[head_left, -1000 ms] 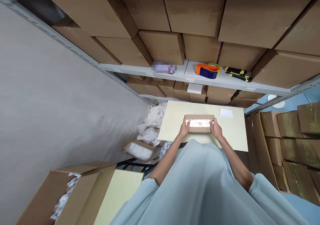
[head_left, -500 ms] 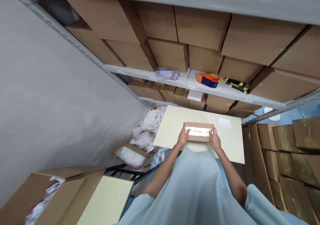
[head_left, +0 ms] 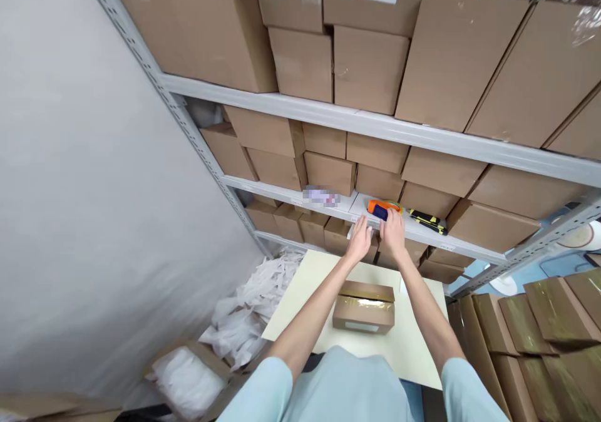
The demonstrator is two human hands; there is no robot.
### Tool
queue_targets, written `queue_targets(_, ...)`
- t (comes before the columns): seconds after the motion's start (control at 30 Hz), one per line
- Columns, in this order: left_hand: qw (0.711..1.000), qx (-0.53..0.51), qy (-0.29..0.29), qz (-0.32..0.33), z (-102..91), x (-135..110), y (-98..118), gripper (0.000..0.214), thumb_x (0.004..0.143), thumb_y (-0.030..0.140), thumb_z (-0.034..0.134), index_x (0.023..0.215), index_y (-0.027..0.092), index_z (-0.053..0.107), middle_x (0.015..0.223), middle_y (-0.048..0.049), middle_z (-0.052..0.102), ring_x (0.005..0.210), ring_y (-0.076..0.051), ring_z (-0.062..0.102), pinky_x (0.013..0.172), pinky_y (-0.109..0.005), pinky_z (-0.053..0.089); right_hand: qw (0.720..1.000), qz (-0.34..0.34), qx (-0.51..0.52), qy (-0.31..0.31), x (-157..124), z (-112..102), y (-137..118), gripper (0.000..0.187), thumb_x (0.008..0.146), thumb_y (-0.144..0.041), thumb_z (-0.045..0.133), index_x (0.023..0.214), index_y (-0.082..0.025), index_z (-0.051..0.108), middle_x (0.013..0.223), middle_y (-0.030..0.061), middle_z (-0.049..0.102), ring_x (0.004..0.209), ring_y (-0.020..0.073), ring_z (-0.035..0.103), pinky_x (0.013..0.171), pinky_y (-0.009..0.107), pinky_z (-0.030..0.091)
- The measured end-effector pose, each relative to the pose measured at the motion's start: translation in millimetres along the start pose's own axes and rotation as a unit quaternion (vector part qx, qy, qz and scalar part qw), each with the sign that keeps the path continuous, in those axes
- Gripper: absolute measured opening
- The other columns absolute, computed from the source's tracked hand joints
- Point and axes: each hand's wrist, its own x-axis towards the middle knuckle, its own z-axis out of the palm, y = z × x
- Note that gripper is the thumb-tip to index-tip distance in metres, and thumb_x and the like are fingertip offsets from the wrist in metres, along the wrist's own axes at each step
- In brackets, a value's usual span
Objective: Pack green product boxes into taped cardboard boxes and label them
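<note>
My left hand (head_left: 360, 239) is raised to the shelf edge, over a small white box or stack (head_left: 350, 231). It covers most of that white thing, so its grip is hidden. Beside it, my right hand (head_left: 393, 231) reaches the shelf with thumb and fingers apart. Its fingertips overlap an orange and dark blue thing like a tape dispenser (head_left: 378, 210); contact is unclear. Between my forearms a closed cardboard box (head_left: 359, 314) rests on the cream board (head_left: 425, 362). Shiny tape runs along its top, and a pale label is on its near side.
A metal shelf rack (head_left: 328, 112) full of cardboard boxes stands ahead. Black and yellow cutters (head_left: 427, 220) lie right of my hands. White paper scraps (head_left: 253, 303) are heaped at left near a grey wall (head_left: 84, 234). Taped cartons (head_left: 539, 315) are stacked at right.
Both hands have left the cardboard box and moved up and forward to the shelf. The box now sits on the board with its label side toward me. My view has tilted upward.
</note>
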Motion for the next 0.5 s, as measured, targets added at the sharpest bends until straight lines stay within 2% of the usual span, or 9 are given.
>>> queue_targets(0.1, 0.999, 0.006, 0.013, 0.03, 1.7, 30.3, 26.3, 0.072, 0.116, 0.052, 0.034, 0.175, 0.012, 0.046, 0.185, -0.021, 0.042, 0.176, -0.032, 0.037, 0.148, -0.057, 0.025, 0.987, 0.066, -0.077, -0.127, 52.2, -10.2, -11.1, 0.053, 0.109, -0.023, 0.044, 0.154, 0.002, 0.058, 0.156, 0.0357, 0.064, 0.151, 0.0404, 0.059, 0.131, 0.053, 0.039)
queue_targets(0.2, 0.999, -0.002, 0.016, 0.032, -0.3, 31.8, 34.7, 0.069, 0.115, 0.05, 0.04, 0.172, 0.012, 0.05, 0.183, -0.0211, 0.046, 0.174, -0.035, 0.04, 0.147, -0.06, 0.027, 0.971, 0.104, -0.085, -0.198, 72.1, -11.4, -12.3, 0.048, 0.102, -0.02, 0.059, 0.144, 0.003, 0.063, 0.147, 0.0384, 0.07, 0.142, 0.0417, 0.067, 0.125, 0.049, 0.045)
queue_targets(0.33, 1.0, -0.01, 0.014, -0.015, -3.9, 13.4, 36.1, 0.062, 0.113, 0.047, 0.049, 0.164, 0.014, 0.059, 0.174, -0.0221, 0.058, 0.169, -0.039, 0.048, 0.142, -0.063, 0.035, 0.966, 0.092, -0.047, -0.236, 78.9, -13.7, -2.0, 0.044, 0.098, -0.013, 0.064, 0.14, 0.002, 0.067, 0.135, 0.0354, 0.078, 0.131, 0.0384, 0.076, 0.118, 0.044, 0.051)
queue_targets(0.43, 0.999, -0.023, 0.02, -0.039, -5.2, -8.9, 38.3, 0.053, 0.111, 0.039, 0.055, 0.157, 0.014, 0.066, 0.163, -0.0226, 0.068, 0.16, -0.039, 0.059, 0.136, -0.064, 0.045, 0.973, 0.076, -0.001, -0.216, 73.4, -18.9, 8.0, 0.045, 0.1, -0.015, 0.062, 0.143, 0.0, 0.065, 0.139, 0.0346, 0.077, 0.134, 0.0381, 0.074, 0.122, 0.046, 0.05)
queue_targets(0.5, 0.997, -0.049, 0.033, -0.047, -6.8, -31.3, 38.5, 0.047, 0.11, 0.036, 0.059, 0.152, 0.017, 0.069, 0.155, -0.0204, 0.074, 0.151, -0.037, 0.067, 0.131, -0.062, 0.052, 0.98, 0.06, 0.045, -0.185, 56.1, -20.1, 13.0, 0.047, 0.104, -0.023, 0.057, 0.147, -0.004, 0.063, 0.142, 0.031, 0.076, 0.135, 0.037, 0.073, 0.123, 0.049, 0.05)
